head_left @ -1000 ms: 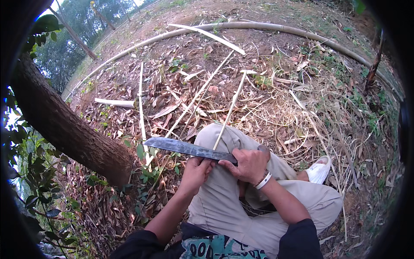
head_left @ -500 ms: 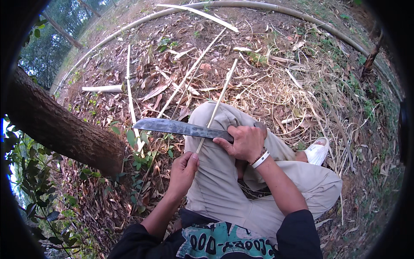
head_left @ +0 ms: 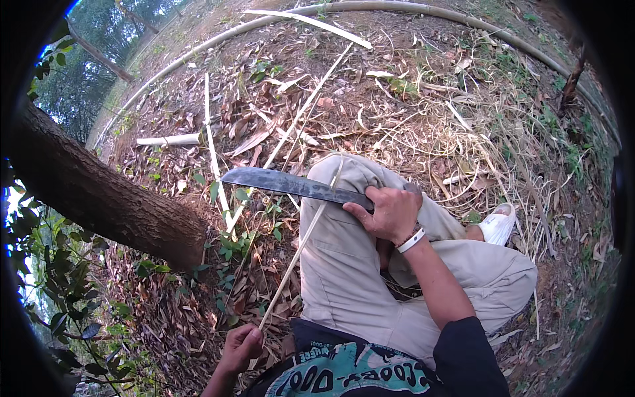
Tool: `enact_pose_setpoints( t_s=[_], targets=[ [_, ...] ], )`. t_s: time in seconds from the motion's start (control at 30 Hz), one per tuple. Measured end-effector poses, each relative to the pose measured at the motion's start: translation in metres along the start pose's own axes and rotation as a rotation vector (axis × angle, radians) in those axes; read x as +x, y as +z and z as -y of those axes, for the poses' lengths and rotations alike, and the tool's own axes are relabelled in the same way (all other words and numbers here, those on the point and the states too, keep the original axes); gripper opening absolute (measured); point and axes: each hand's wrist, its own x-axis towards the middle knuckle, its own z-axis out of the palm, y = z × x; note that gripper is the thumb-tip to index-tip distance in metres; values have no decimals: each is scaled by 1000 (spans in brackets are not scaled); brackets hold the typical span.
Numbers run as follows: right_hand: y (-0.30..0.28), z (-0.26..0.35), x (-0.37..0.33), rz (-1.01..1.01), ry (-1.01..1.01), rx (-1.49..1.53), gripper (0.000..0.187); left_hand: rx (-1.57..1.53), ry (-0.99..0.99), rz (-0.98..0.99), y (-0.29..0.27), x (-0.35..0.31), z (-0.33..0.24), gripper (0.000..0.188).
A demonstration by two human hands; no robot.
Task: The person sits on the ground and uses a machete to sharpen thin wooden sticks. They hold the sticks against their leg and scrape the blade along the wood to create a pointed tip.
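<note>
My right hand is closed round the grip of a machete, its thumb along the base of the dark blade. The blade points left, across my raised knee. A thin pale strip, apparently bamboo, runs beneath the blade over the trouser leg. Its near end is pinched by my left hand, low beside my hip. Beyond the blade only a short far end of the strip shows on the knee, with a fine curl by it. Exactly how blade and strip touch is hidden.
A tree trunk leans in at the left, with leafy plants below. Pale split strips lie on the leaf litter ahead. Curly shavings cover the ground to the right. A long pole arcs across the far side.
My left hand has drawn back toward my body, pulling the strip under the blade, so more of it lies on the near side. The right hand and machete stay over the knee.
</note>
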Motion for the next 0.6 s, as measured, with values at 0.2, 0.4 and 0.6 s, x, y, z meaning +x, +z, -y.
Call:
enact_pose_setpoints(
  t_s=[0.2,0.4,0.6],
  targets=[
    [-29,-13,17,-77,156,345,65,-249,-59,91,-46,-38,28,31],
    [-48,2,2,-64,79,421,61,-406,-72,393,67,101,-59,28],
    [-39,7,-3,121,55,121,66,-573,-191,525,122,199,-130,29]
  ],
)
